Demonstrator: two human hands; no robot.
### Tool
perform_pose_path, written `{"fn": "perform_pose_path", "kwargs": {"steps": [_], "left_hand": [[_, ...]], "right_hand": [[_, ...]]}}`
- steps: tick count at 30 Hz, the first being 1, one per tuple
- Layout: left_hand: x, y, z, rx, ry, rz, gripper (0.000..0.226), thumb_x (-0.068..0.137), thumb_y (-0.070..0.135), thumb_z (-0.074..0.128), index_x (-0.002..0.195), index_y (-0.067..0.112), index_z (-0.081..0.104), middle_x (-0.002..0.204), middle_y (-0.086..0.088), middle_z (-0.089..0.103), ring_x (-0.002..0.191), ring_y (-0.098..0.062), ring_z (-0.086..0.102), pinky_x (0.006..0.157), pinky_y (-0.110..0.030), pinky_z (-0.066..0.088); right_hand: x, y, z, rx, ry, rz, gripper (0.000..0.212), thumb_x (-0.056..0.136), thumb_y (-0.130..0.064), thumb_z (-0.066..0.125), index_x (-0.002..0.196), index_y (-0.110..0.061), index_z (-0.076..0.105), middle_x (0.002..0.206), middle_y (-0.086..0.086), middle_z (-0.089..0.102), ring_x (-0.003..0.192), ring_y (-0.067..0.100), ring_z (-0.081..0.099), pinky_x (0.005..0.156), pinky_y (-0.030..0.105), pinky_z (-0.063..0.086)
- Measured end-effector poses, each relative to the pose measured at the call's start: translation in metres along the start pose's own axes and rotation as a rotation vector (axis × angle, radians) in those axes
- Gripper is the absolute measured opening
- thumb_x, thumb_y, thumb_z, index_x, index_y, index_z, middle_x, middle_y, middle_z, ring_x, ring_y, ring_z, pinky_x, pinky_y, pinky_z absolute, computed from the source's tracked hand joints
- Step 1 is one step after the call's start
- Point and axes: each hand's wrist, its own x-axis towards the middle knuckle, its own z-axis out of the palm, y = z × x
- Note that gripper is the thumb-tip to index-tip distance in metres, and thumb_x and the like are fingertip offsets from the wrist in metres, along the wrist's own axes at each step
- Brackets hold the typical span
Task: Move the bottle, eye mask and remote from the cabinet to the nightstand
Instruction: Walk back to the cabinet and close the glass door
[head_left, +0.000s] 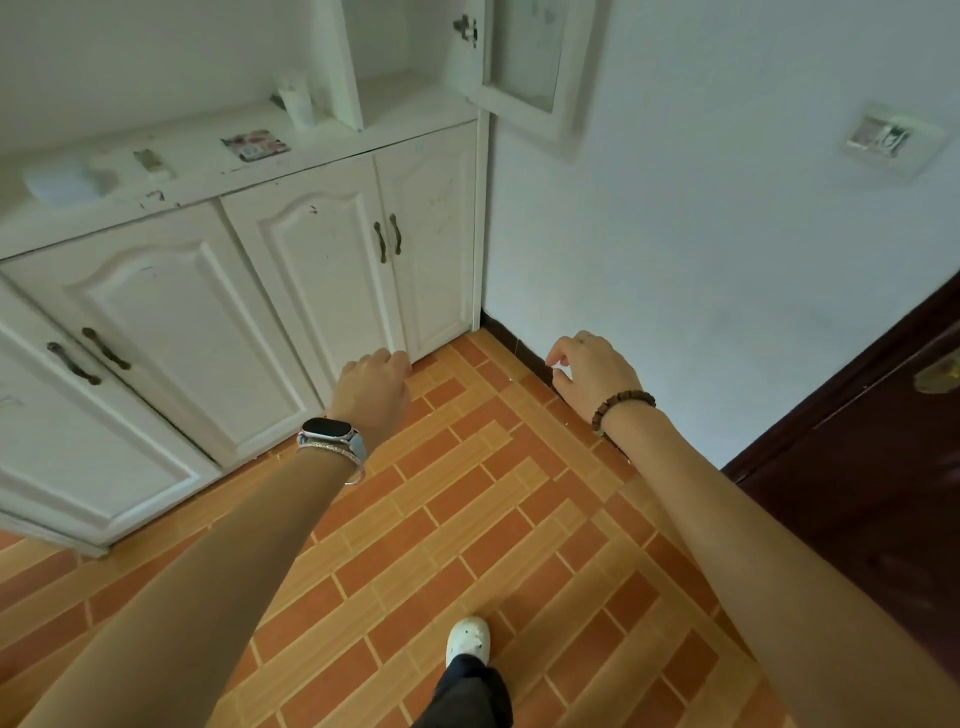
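Observation:
The white cabinet stands against the wall ahead on the left. On its top stand a white bottle by the upper unit's post, a colourful flat packet that may be the eye mask, and a small pale remote further left. My left hand hangs in front of the lower doors, fingers loosely curled, holding nothing. My right hand hovers near the wall's dark skirting, fingers relaxed and empty. Both hands are well below the cabinet top and apart from the objects.
A white box lies at the far left of the cabinet top. An upper cabinet door hangs open to the right. A dark wooden door stands at the right. My white shoe is on the orange tiled floor.

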Motion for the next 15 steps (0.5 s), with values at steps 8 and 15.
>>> {"fn": "perform_pose_path", "kwargs": {"steps": [8,15], "left_hand": [[0.109,-0.004,0.003,-0.099,0.044,0.011,0.021,0.091,0.013,0.047,0.108,0.011,0.059,0.100,-0.007,0.062,0.083,-0.025,0.060,0.082,-0.041,0.050],[0.182,-0.004,0.021,-0.083,0.050,0.023,0.020,0.091,0.013,0.049,0.107,0.012,0.060,0.100,-0.007,0.063,0.083,-0.023,0.061,0.081,-0.040,0.052]], "right_hand": [[0.097,0.019,0.000,0.042,0.031,0.027,0.018,0.095,-0.019,0.052,0.109,-0.020,0.062,0.112,0.003,0.058,0.103,0.020,0.055,0.085,0.036,0.054],[0.177,0.039,0.006,0.096,0.024,-0.001,0.017,0.094,-0.018,0.053,0.109,-0.020,0.062,0.113,0.003,0.057,0.105,0.020,0.054,0.087,0.036,0.053]]}}
